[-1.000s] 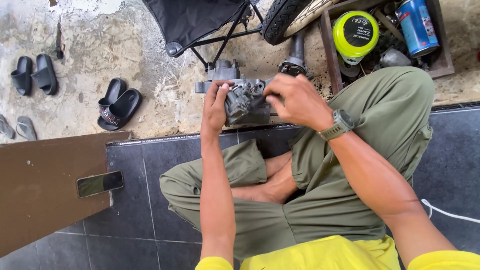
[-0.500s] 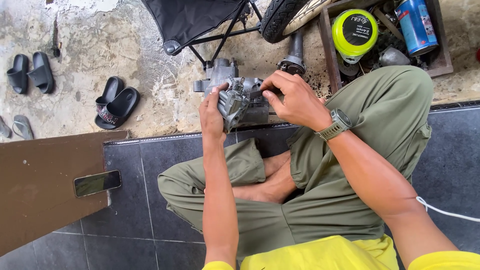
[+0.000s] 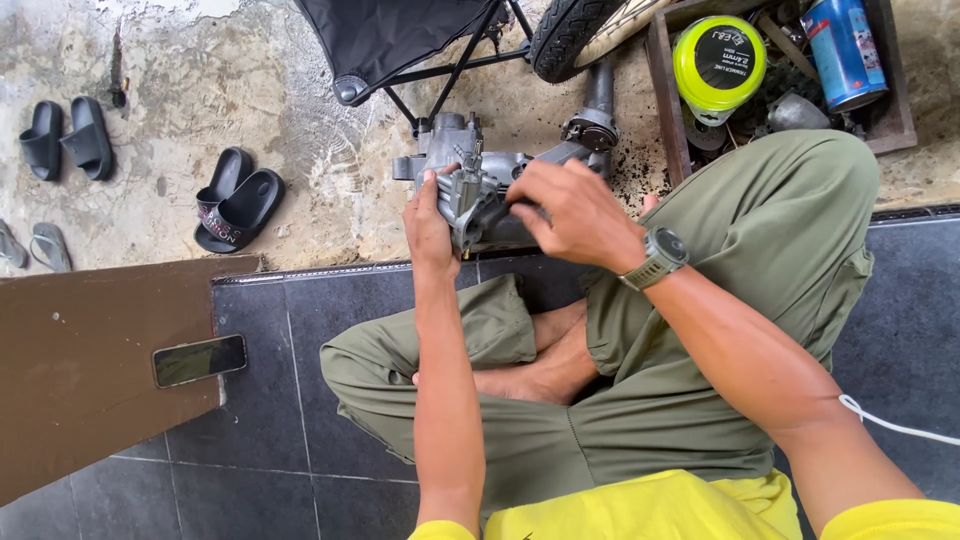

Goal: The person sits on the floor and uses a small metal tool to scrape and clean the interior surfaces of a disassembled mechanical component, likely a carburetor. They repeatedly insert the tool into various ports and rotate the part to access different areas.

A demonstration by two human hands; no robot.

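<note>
Right hand (image 3: 570, 215) slid lower across grey engine part (image 3: 478, 200), left hand (image 3: 428, 225) gripping its side, fingertips hidden

We count two hands, the left hand (image 3: 428, 225) and the right hand (image 3: 570, 212), both on one grey metal engine part (image 3: 470, 195). One wristwatch (image 3: 660, 255) sits on the right wrist. At nine to ten o'clock we see three pairs of sandals (the pair at the frame edge is cut off): black slides (image 3: 65, 138), black sandals (image 3: 235, 198), grey flip-flops (image 3: 30, 247). One phone (image 3: 199, 360) lies at eight o'clock. At one o'clock: one wooden crate (image 3: 662, 90), one yellow-green spool (image 3: 718, 62), one blue can (image 3: 843, 52), one tyre (image 3: 570, 32).
</note>
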